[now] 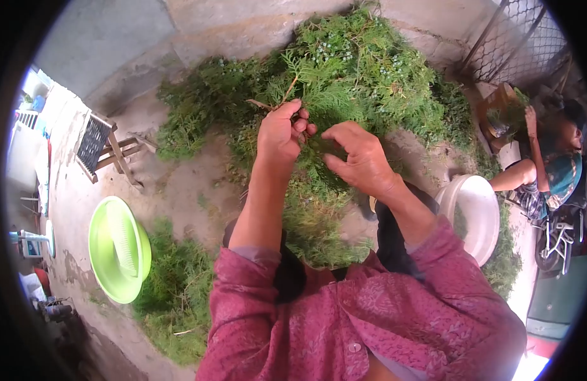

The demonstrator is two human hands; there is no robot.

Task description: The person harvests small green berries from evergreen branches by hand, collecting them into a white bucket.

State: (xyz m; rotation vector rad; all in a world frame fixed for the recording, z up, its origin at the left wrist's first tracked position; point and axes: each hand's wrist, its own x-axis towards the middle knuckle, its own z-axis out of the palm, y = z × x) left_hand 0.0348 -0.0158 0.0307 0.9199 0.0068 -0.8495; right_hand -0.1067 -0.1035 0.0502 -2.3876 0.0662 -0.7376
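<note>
Head view: 1 twig gripped in the left hand, upper middle of the frame, pinched between thumb and curled fingers, with bare stem poking up past the thumb. Right hand just beside, thumb and forefinger parted in a loose curve around a gap, angled toward the left hand; impossible to tell about any light touch on the leaves there. Step in hand, by judgement: working over 1 small piece with both hands, left holding and right picking or parting. Next move calls for a steady left grip, plus a clean close of the right fingers on thin growth without snagging the rest.

Large heap of green branches spread across the top of the frame, just beyond both hands. More cuttings at lower left, beside a green basin. White bucket at middle right; another person's hand near the upper right edge.
</note>
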